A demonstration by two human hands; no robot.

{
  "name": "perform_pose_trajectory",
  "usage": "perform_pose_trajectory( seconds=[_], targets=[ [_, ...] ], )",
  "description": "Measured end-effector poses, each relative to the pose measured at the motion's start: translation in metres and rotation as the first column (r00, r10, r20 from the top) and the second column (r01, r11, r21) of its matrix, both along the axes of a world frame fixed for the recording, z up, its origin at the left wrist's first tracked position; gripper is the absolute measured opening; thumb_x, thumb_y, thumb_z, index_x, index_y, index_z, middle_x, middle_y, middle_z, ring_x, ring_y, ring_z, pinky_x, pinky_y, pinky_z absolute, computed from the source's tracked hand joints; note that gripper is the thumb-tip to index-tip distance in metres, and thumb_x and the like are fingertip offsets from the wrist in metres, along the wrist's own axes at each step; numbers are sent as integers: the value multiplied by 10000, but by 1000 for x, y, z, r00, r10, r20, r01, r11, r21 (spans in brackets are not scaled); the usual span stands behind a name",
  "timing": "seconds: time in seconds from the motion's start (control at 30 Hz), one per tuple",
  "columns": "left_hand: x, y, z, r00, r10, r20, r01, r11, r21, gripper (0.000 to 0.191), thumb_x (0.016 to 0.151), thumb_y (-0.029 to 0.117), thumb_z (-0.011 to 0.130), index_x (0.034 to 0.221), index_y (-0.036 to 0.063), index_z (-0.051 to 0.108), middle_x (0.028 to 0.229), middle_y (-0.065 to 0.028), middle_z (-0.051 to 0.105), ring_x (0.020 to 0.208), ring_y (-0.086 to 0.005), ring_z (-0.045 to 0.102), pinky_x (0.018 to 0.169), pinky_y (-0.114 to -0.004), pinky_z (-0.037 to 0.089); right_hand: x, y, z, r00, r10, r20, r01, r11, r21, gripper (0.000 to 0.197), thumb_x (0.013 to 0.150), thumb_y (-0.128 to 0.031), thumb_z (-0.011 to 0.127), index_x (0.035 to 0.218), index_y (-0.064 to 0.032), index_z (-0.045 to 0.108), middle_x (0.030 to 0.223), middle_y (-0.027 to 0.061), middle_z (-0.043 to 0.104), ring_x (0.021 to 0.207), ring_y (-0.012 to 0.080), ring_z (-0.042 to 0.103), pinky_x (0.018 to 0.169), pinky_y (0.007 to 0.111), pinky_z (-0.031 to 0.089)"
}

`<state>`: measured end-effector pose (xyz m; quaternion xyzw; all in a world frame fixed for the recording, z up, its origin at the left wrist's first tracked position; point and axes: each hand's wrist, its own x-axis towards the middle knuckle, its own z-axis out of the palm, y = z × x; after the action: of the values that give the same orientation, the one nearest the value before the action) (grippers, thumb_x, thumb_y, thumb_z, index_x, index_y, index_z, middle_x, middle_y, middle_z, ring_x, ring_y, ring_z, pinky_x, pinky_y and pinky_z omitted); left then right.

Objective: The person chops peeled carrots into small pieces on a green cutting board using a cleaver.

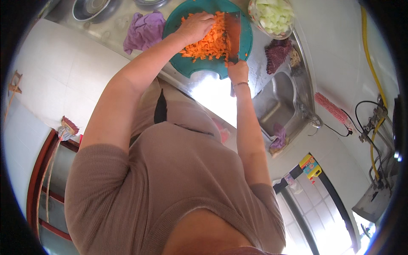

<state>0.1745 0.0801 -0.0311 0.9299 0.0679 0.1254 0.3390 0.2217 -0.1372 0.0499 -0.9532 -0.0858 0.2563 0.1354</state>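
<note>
A round teal cutting board (173, 65) carries a spread of chopped orange carrot (207, 47). On the upper part of that pile lies my left hand (196, 28), fingers bent down against the pieces; whether it pinches any is hidden. My right hand (238, 71) grips the handle of a cleaver (233, 38). Its wide blade stands along the right edge of the carrot, pointing away from me, with orange bits beside it. A few loose pieces lie near the board's rim.
A glass bowl of pale green chopped vegetable (274, 17) stands to the right, near a dark red cloth (278, 55) and a steel sink (277, 98). Left of the board are a crumpled purple cloth (145, 30) and a metal bowl (92, 9). A yellow hose (369, 57) runs along the wall.
</note>
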Motion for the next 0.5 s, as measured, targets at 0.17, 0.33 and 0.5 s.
perform_pose_trajectory(
  seconds=[0.17,0.33,0.5],
  targets=[
    [-3,-2,-4,995,45,90,-41,998,-43,224,894,142,549,1083,58,633,1227,-69,557,1144,-285,519,971,-404,429,-9,-11,4,996,73,45,-77,994,84,322,804,-219,573,966,52,637,885,293,639,879,450,614,767,471,495],
    [-2,0,-7,991,47,127,-44,999,-29,188,878,132,570,1026,36,636,1163,-79,571,1106,-290,539,951,-393,446,-5,18,23,979,202,-5,-201,967,-159,302,841,-245,560,948,24,649,886,268,649,888,434,617,785,481,491],
    [2,-1,-3,992,12,126,-7,999,-42,174,874,125,576,999,21,639,1142,-85,570,1097,-293,543,949,-380,451,0,27,1,990,139,-3,-138,979,-149,322,863,-271,547,948,22,652,885,271,646,900,431,614,786,472,493]
  ],
)
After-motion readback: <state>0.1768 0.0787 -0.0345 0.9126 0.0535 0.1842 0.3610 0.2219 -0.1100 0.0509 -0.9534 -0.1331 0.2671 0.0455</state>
